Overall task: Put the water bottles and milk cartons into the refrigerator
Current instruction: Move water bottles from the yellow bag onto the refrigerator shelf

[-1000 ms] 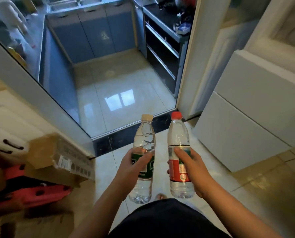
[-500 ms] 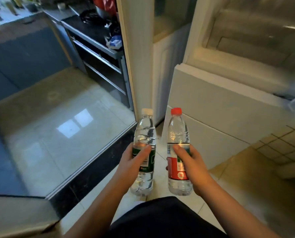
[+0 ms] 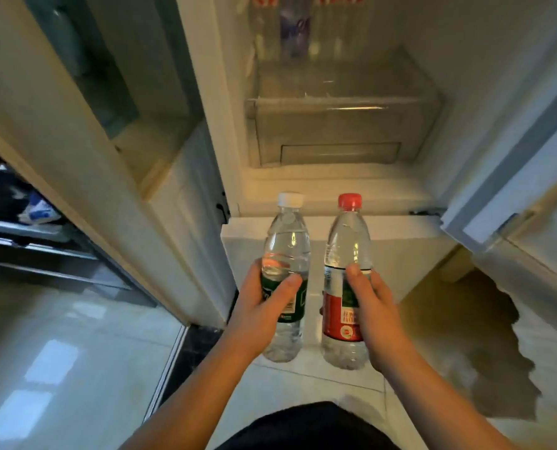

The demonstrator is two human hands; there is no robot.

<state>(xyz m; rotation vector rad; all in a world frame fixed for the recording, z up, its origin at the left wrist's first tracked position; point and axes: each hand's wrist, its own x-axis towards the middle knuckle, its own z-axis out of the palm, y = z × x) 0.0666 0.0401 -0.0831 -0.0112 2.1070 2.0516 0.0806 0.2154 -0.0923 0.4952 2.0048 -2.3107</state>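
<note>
Left hand: I see my left hand [image 3: 258,310] wrapped round the middle of the green-label bottle [image 3: 287,241], thumb lying across the label.
Right hand: my right hand [image 3: 375,315] is clamped the same way on the red-label bottle [image 3: 347,241], thumb at the top edge of its label.
Green-label bottle: clear plastic with a white cap and a dark green band bearing a barcode. It is upright and full of water nearly to the neck.
Red-label bottle: clear plastic with a red cap and a red wrap with a green and white strip above it. It is upright and slightly taller in the view.
Position: I hold both bottles in the air side by side, close but apart, in front of the open refrigerator [image 3: 335,183] and above its closed lower section [image 3: 410,251].
Refrigerator interior: there is a clear drawer [image 3: 342,131] at the bottom. Blurred bottles [image 3: 295,27] stand on the shelf above it.
Door: it is swung open on my right [image 3: 498,177].
Floor: glossy pale tiles [image 3: 76,352].
</note>
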